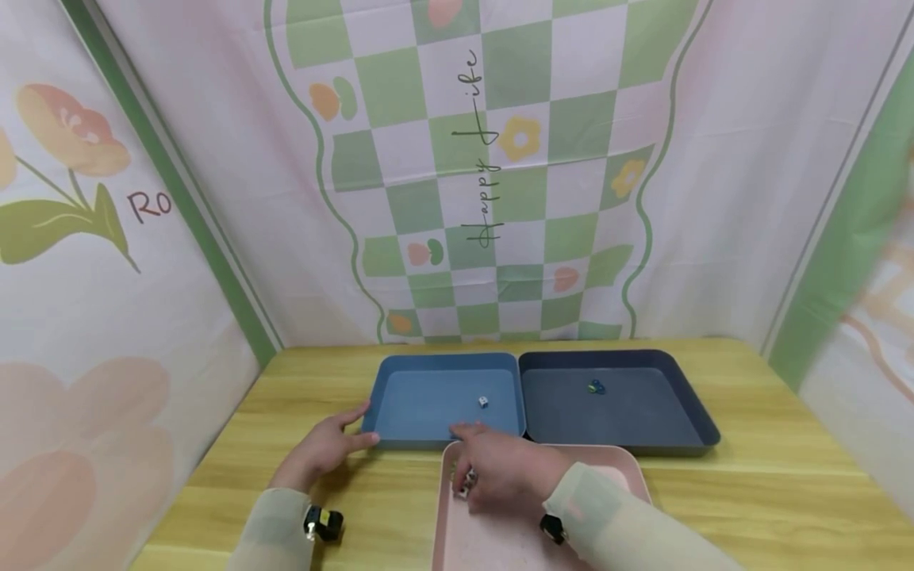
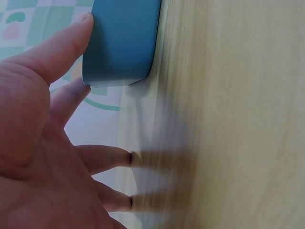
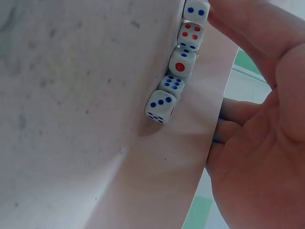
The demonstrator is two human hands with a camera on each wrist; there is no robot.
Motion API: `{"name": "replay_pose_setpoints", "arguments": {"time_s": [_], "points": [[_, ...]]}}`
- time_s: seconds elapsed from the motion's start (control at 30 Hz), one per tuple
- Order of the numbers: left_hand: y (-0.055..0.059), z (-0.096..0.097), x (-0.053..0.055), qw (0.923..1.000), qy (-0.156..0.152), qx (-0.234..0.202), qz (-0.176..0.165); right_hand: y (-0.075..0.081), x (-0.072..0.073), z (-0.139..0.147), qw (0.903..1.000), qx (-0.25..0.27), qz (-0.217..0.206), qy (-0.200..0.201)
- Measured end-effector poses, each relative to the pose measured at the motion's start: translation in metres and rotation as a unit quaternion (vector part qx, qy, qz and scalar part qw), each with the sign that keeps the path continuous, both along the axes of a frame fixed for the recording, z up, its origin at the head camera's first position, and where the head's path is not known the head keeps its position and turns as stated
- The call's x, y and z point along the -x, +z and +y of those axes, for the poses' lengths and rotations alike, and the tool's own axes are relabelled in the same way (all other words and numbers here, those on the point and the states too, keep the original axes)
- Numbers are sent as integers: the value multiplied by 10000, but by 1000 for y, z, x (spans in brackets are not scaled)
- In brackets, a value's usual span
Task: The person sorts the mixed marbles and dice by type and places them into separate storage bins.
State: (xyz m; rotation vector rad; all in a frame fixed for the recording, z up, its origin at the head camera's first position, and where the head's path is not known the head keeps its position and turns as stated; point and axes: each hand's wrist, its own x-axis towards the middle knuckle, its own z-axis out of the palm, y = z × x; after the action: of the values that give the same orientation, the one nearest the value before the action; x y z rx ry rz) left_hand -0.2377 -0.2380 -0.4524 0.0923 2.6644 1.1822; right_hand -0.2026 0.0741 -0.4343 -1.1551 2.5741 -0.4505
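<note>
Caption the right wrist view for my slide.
Five white dice in a row along the wall of the pink tray, near the right hand.

From the person's side, 2 trays stand side by side on the table [image 1: 286, 404], the left tray [image 1: 421, 396] with 1 die [image 1: 483, 402] in it, the right tray [image 1: 643, 412] with a small object [image 1: 596, 387] towards its back. Behind hangs a cloth [image 1: 443, 178]. The near tray [image 1: 510, 547] sits before both, 5 dice [image 3: 183, 61] lined along its wall. The left hand [image 1: 324, 448] touches the left tray's near-left corner; the right hand [image 1: 500, 468] is above the near tray.
</note>
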Motion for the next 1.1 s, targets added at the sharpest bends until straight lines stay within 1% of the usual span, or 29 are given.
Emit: {"name": "replay_pose_setpoints", "arguments": {"time_s": [0.17, 0.3, 0.4, 0.53, 0.67, 0.87, 1.0, 1.1], "points": [[0, 0, 0, 10000, -35, -16, 12, 0, 0, -1, 9999, -32, 141, 27], [-1, -2, 1, 10000, -34, -41, 6, 1, 1, -2, 10000, -33, -37, 2], [-1, -3, 2, 10000, -8, -35, 2, 1, 0, -4, 9999, -74, -81, -92], [-2, -3, 1, 10000, 18, -5, -16, 0, -1, -8, 9994, -236, 51, -238], [-3, -2, -1, 10000, 17, 16, -40, -2, -2, -10, 9990, -310, 159, -268], [-2, -1, -3, 9999, 33, -20, -100, -4, -1, -9, 9996, -187, 157, -124], [-1, -1, 0, 10000, 27, 2, -93, -4, 2, -6, 9999, -73, 48, -144], [-4, -2, 2, 9999, 18, 27, -97, -3, 3, -5, 9999, -59, 1, -141]]}}
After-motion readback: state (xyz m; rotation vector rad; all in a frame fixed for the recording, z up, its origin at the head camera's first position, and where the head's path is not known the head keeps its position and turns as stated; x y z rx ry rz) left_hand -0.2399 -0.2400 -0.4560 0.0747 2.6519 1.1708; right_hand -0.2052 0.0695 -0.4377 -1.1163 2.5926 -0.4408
